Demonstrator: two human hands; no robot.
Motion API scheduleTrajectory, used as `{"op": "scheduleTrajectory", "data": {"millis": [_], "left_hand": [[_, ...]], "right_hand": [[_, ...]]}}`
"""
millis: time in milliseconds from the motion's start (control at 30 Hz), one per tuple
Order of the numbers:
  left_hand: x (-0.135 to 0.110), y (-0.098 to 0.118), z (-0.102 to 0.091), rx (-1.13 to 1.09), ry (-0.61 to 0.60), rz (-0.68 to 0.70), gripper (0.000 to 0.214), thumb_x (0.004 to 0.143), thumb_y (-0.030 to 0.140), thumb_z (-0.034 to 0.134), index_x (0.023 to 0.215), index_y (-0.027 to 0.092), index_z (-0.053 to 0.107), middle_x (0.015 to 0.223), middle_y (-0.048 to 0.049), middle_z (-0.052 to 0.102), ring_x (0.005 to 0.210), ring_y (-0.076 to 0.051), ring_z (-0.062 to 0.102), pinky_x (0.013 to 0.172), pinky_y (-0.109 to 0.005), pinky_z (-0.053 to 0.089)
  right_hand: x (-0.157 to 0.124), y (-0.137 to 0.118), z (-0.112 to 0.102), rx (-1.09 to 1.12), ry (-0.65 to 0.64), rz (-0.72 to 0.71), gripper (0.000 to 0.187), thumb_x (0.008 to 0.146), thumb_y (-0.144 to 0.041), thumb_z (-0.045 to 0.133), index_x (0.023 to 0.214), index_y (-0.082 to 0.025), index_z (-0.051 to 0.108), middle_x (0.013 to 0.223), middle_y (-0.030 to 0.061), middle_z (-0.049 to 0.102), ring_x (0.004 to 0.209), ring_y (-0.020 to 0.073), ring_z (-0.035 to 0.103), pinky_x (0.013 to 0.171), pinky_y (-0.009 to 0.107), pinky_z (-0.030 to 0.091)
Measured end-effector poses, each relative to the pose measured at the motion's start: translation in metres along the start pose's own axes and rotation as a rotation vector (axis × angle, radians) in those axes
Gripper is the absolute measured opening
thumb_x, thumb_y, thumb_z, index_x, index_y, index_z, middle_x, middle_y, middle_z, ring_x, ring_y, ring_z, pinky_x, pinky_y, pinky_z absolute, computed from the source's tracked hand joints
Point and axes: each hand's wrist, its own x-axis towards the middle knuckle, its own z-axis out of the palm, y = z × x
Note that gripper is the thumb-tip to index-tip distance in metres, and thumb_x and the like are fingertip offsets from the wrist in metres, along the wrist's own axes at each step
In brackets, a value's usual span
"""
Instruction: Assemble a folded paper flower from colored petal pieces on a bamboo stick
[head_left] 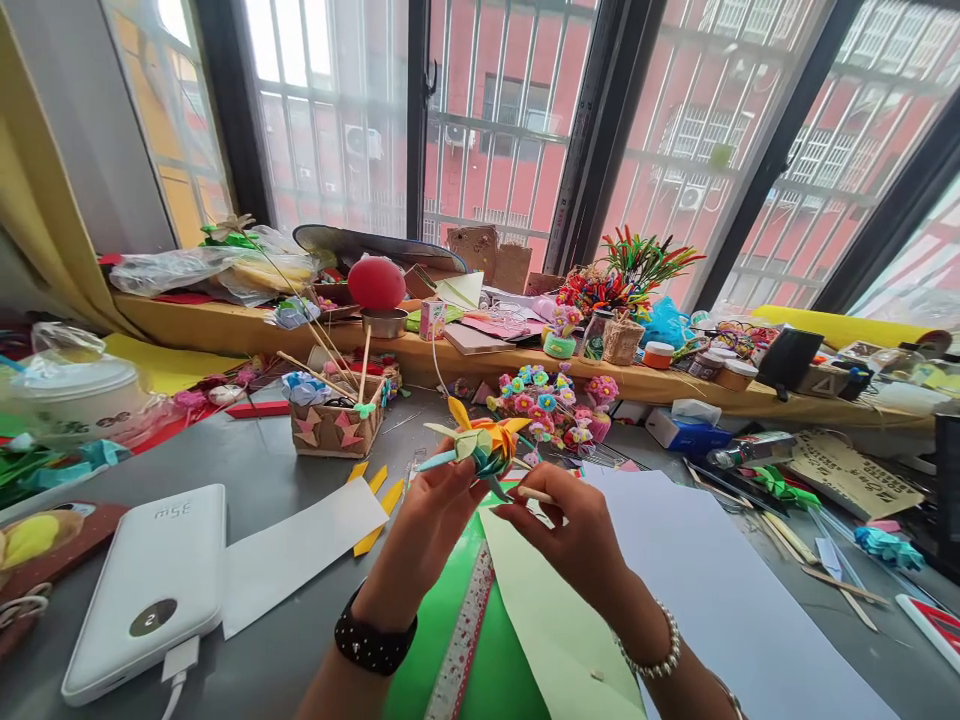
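Observation:
A folded paper flower (489, 440) in orange, pale green and teal is in the middle of the view, above the desk. My left hand (444, 495) grips it from below and the left, its fingers closed around the base. My right hand (571, 510) pinches a thin pale wooden stick (534, 494) beside the flower's lower right side. The fingers of that hand are close to a drooping teal petal; whether they touch it I cannot tell. Beneath both hands lie a green sheet (435, 625), a patterned ruler (466, 630) and a pale green paper sheet (555, 620).
On the left are a white power bank (161, 570) with a cable and a white paper strip (300, 550) beside yellow paper pieces (390, 497). A cardboard box (337, 428) holds sticks. White paper (697, 580) lies right. Behind, a crowded ledge (450, 362) holds craft supplies.

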Motion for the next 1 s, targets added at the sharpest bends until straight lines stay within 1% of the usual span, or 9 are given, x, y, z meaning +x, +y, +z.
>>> {"op": "scheduleTrajectory", "data": {"millis": [100,167,267,333,400,500,667,800,1000], "left_hand": [[-0.003,0.004,-0.003,0.160,0.055,-0.029,0.026,0.065,0.028,0.071,0.089,0.020,0.064,0.095,-0.0028,0.068,0.096,-0.021,0.060,0.088,-0.030,0.043],[-0.004,0.006,-0.003,0.291,0.028,-0.041,0.032,0.064,0.027,0.071,0.095,0.022,0.063,0.099,-0.0027,0.067,0.093,-0.021,0.061,0.085,-0.031,0.045],[-0.004,0.008,-0.001,0.553,-0.135,0.024,0.035,0.068,0.028,0.067,0.102,0.024,0.062,0.114,-0.0043,0.060,0.103,-0.025,0.056,0.085,-0.033,0.046],[-0.004,0.008,0.000,0.752,-0.253,0.126,0.035,0.071,0.024,0.065,0.105,0.025,0.062,0.117,-0.0035,0.058,0.110,-0.024,0.051,0.093,-0.033,0.040],[-0.004,0.009,0.001,0.825,-0.317,0.219,0.036,0.073,0.022,0.062,0.108,0.030,0.059,0.119,-0.0008,0.057,0.112,-0.021,0.049,0.094,-0.032,0.039],[-0.004,0.010,0.002,0.924,-0.368,0.276,0.038,0.076,0.021,0.060,0.111,0.033,0.056,0.120,0.0002,0.055,0.112,-0.019,0.049,0.096,-0.032,0.038],[-0.008,0.016,0.003,1.040,-0.374,0.334,0.039,0.079,0.022,0.056,0.116,0.030,0.051,0.124,-0.0033,0.052,0.115,-0.020,0.046,0.097,-0.036,0.037],[-0.013,0.022,0.006,1.130,-0.352,0.431,0.045,0.076,0.020,0.058,0.119,0.025,0.047,0.123,-0.0061,0.051,0.115,-0.020,0.045,0.097,-0.036,0.038],[-0.014,0.021,0.014,1.202,-0.165,0.694,0.019,0.075,0.011,0.057,0.092,0.020,0.059,0.093,-0.0039,0.062,0.090,-0.016,0.057,0.081,-0.030,0.047]], "right_hand": [[0.003,0.000,-0.013,0.068,0.011,0.088,0.029,0.077,-0.036,0.056,0.056,-0.017,0.051,0.047,-0.0049,0.045,0.042,0.0065,0.035,0.040,0.019,0.029],[0.005,-0.002,-0.023,0.095,0.072,0.110,0.028,0.079,-0.034,0.056,0.058,-0.016,0.053,0.051,-0.0039,0.047,0.043,0.0063,0.035,0.040,0.019,0.030],[0.008,-0.005,-0.033,0.079,0.133,0.071,0.011,0.076,-0.029,0.061,0.077,-0.018,0.062,0.069,-0.0015,0.055,0.043,0.0051,0.031,0.039,0.019,0.030],[0.009,-0.007,-0.036,0.077,0.111,0.022,0.013,0.074,-0.027,0.063,0.086,-0.021,0.063,0.078,-0.0005,0.055,0.044,0.0044,0.032,0.039,0.019,0.033],[0.009,-0.008,-0.036,0.084,0.085,-0.030,0.015,0.074,-0.025,0.063,0.089,-0.022,0.064,0.080,-0.0001,0.054,0.045,0.0042,0.035,0.038,0.018,0.035],[0.008,-0.010,-0.034,0.084,0.087,-0.085,0.012,0.075,-0.020,0.062,0.087,-0.022,0.064,0.079,-0.0003,0.054,0.046,0.0045,0.039,0.037,0.017,0.036],[0.007,-0.012,-0.033,0.003,0.158,-0.195,0.018,0.072,-0.009,0.062,0.087,-0.020,0.063,0.079,0.0013,0.056,0.058,0.0082,0.051,0.044,0.018,0.044],[0.006,-0.012,-0.032,-0.076,0.190,-0.231,0.015,0.073,-0.009,0.061,0.086,-0.017,0.062,0.080,0.0030,0.057,0.066,0.0106,0.055,0.052,0.021,0.048],[0.007,-0.011,-0.029,-0.124,0.193,-0.308,0.015,0.076,-0.010,0.059,0.089,-0.018,0.061,0.080,0.0032,0.058,0.070,0.0115,0.060,0.059,0.023,0.051]]}}
